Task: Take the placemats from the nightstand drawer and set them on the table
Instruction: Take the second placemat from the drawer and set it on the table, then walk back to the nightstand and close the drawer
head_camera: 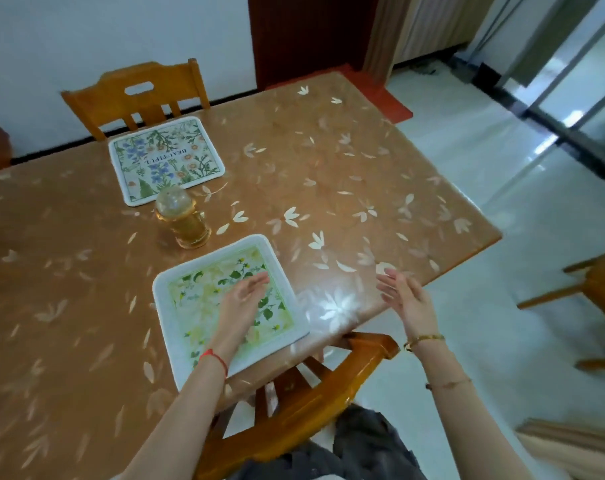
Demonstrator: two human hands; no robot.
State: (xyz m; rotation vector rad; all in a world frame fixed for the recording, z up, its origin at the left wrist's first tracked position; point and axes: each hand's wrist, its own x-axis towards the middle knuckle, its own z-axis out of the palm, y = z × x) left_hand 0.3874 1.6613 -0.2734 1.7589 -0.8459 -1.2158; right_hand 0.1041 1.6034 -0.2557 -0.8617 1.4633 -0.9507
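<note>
Both hands are open and grasp nothing: left hand [240, 299] spread over the near placemat [224, 306], right hand [406, 299] above the table [328, 174] edge. Near placemat lies flat by the near chair [304, 407]; far placemat [166, 159] lies before the far chair [134, 95]. Between them stands a jar [183, 218].

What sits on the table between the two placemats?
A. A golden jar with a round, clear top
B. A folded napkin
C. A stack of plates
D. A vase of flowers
A: a golden jar with a round, clear top stands on the table, between the far placemat by the chair and the near placemat under the left hand.
</note>
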